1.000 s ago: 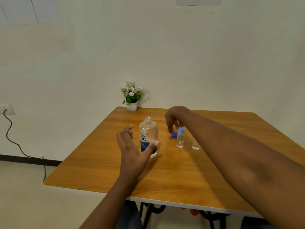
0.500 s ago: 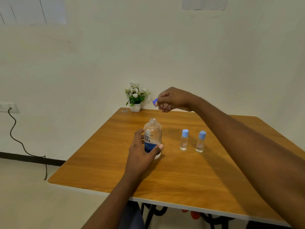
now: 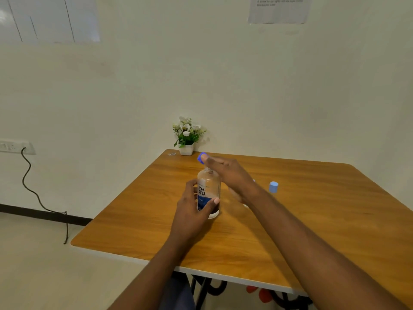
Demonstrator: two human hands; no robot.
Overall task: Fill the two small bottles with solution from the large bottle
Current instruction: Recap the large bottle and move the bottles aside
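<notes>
While left (image 3: 192,212) grips clear bottle (image 3: 210,186), right (image 3: 232,175) pinches cap (image 3: 201,157).

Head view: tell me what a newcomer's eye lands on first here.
First, the large bottle standing upright in the middle of the wooden table, gripped low by the left hand. Just above its bare neck the right hand pinches a blue cap. Next come the potted white flowers at the far edge, and a small bottle with a pale blue cap beyond the right arm.
</notes>
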